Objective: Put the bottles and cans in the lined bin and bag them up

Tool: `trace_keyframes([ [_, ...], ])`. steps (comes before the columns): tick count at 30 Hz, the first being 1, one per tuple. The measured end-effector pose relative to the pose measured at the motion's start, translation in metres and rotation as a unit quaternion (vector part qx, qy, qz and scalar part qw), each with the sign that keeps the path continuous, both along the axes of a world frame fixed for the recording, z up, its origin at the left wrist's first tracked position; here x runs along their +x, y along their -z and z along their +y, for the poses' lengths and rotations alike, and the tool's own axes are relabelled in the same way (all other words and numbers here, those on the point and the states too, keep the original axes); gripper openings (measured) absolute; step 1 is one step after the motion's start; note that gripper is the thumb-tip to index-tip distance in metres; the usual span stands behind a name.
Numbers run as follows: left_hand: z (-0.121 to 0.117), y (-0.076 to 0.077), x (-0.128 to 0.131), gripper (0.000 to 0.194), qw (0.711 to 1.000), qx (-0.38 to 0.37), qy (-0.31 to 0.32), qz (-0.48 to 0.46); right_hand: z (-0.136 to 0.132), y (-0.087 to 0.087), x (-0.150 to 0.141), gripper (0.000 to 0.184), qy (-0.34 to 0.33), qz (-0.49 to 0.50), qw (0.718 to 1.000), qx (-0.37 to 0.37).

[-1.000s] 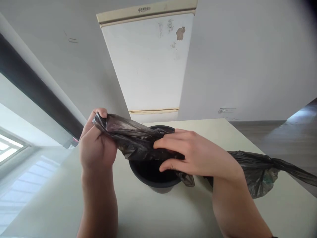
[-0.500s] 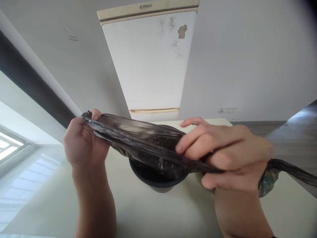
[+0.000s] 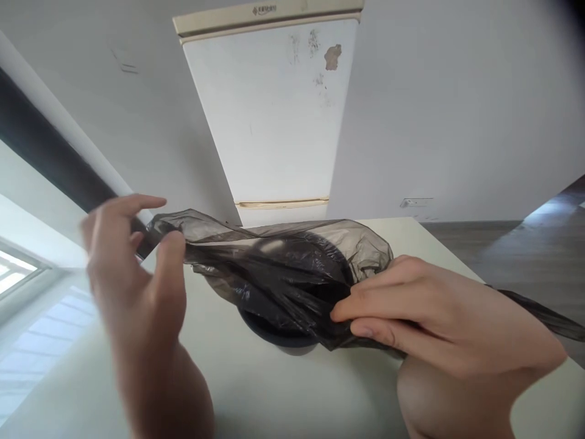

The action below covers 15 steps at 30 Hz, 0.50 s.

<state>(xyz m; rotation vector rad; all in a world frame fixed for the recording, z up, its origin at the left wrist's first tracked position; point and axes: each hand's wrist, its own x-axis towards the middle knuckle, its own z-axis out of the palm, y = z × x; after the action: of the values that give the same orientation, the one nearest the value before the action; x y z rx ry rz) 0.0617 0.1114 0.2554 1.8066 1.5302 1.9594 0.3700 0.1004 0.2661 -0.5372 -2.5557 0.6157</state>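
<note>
A thin, black, see-through plastic bag (image 3: pixel 274 274) lies crumpled across the mouth of a round container with a dark rim (image 3: pixel 269 335), whose inside is mostly covered by the film. My left hand (image 3: pixel 137 268) is at the bag's left end, fingers and thumb spread apart, the thumb tip against or just in front of the film. With thumb and fingers pressed together, my right hand (image 3: pixel 411 311) pinches the bag over the right front of the rim. More twisted dark plastic (image 3: pixel 543 311) trails out behind my right wrist.
The container stands on a pale table (image 3: pixel 256 390). Beyond the table is a white fridge (image 3: pixel 274 116) with worn patches, against a grey wall (image 3: pixel 439 103). A socket (image 3: pixel 417 202) sits low on that wall. Window light falls from the left.
My left hand has loosened from the bag's end and spread its fingers, shifting left. My right hand has moved slightly down, and the bag has sunk and spread over the container.
</note>
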Motion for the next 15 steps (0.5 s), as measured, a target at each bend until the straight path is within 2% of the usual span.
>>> trace_keyframes([
  [1,-0.015,-0.003,0.007,0.032,0.996,0.001,-0.042,0.076,-0.001,0.000,-0.001,0.026,-0.007,-0.004,1.000,0.000],
  [2,-0.029,-0.005,0.014,0.030,0.989,-0.013,-0.002,0.150,-0.002,0.001,-0.003,0.026,-0.024,-0.012,1.000,-0.001],
  [3,-0.041,-0.006,0.020,0.028,0.972,-0.026,0.068,0.225,-0.003,0.003,-0.004,0.026,-0.044,-0.023,0.999,0.000],
  [5,-0.053,-0.004,0.029,0.029,0.910,-0.067,0.224,0.341,-0.006,0.009,-0.007,0.026,-0.082,-0.052,0.995,0.010],
  [7,-0.053,0.001,0.034,0.030,0.852,-0.090,0.309,0.412,-0.007,0.015,-0.011,0.027,-0.105,-0.071,0.992,0.029],
  [9,-0.047,0.007,0.038,0.030,0.820,-0.100,0.327,0.459,-0.006,0.019,-0.014,0.026,-0.113,-0.085,0.989,0.035],
  [11,-0.039,0.009,0.038,0.031,0.804,-0.102,0.328,0.485,-0.004,0.019,-0.015,0.027,-0.107,-0.099,0.989,0.027],
  [13,-0.034,0.009,0.034,0.031,0.805,-0.101,0.330,0.483,-0.001,0.015,-0.012,0.028,-0.101,-0.108,0.989,0.013],
  [15,-0.034,0.007,0.027,0.031,0.818,-0.105,0.328,0.460,0.002,0.010,-0.006,0.028,-0.104,-0.113,0.988,-0.001],
])
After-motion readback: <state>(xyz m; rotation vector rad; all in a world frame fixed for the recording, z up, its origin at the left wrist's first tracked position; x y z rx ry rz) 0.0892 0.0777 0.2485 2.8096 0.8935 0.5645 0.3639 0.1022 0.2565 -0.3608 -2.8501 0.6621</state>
